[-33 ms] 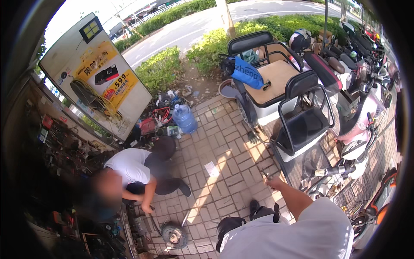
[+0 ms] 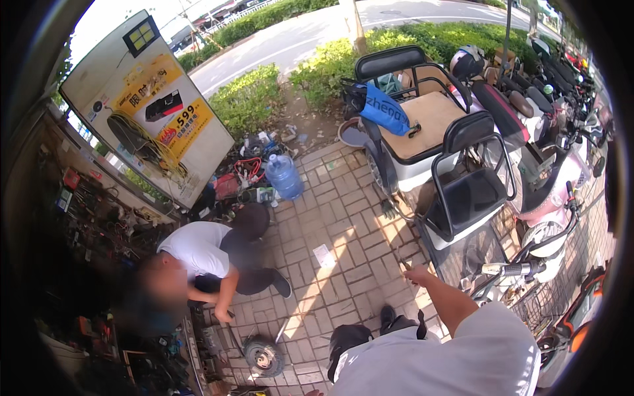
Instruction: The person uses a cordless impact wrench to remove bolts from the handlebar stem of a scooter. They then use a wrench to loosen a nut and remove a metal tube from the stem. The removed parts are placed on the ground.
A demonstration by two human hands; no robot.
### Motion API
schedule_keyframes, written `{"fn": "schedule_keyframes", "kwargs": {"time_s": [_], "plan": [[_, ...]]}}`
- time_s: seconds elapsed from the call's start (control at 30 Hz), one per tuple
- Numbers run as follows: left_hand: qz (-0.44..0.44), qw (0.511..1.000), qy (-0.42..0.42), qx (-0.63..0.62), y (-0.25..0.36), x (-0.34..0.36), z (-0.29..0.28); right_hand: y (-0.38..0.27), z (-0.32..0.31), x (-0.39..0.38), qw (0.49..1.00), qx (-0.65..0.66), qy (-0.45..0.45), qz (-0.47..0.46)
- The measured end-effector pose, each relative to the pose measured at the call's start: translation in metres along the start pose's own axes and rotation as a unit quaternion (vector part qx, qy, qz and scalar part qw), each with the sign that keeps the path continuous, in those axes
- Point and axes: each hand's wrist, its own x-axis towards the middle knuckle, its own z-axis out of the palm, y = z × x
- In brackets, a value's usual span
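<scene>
My right hand (image 2: 416, 275) is stretched forward over the paving, beside the front footboard (image 2: 456, 254) of an electric tricycle. Its fingers are closed, and a small thin thing seems to stick out of them, too small to name. Of my left hand, at most a small skin-coloured patch shows at the lower edge; its fingers are hidden. To the left a person (image 2: 198, 251) in a white shirt sits bent low, a hand on a thin bar-like tool. By that tool a small wheel with a black tyre (image 2: 264, 356) lies on the bricks.
The tricycle has a black seat (image 2: 472, 204) and a blue bag (image 2: 383, 109) on its rear bench. Parked scooters (image 2: 548, 112) line the right. A blue water jug (image 2: 284, 178) stands near a large sign board (image 2: 198, 165). Tools and parts crowd the left. A paper (image 2: 323, 256) lies on the paving.
The view has shifted slightly. My right hand has moved a little to the left, still closed. A skin-coloured patch has appeared at the lower edge.
</scene>
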Motion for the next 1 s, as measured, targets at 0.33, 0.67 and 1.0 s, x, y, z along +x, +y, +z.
{"fn": "schedule_keyframes", "kwargs": {"time_s": [0.33,0.67,1.0], "plan": [[-0.061,0.998,-0.011,-0.018,0.197,0.130,0.079,-0.278,0.051,0.183,0.997,0.006,-0.023,-0.071],[0.132,0.990,-0.031,-0.042,0.535,0.214,0.198,-0.552,0.093,0.357,0.993,-0.072,-0.028,-0.092],[-0.108,0.915,0.262,-0.288,0.459,0.199,0.231,-0.867,0.275,0.604,0.961,-0.234,-0.100,-0.110]]}}
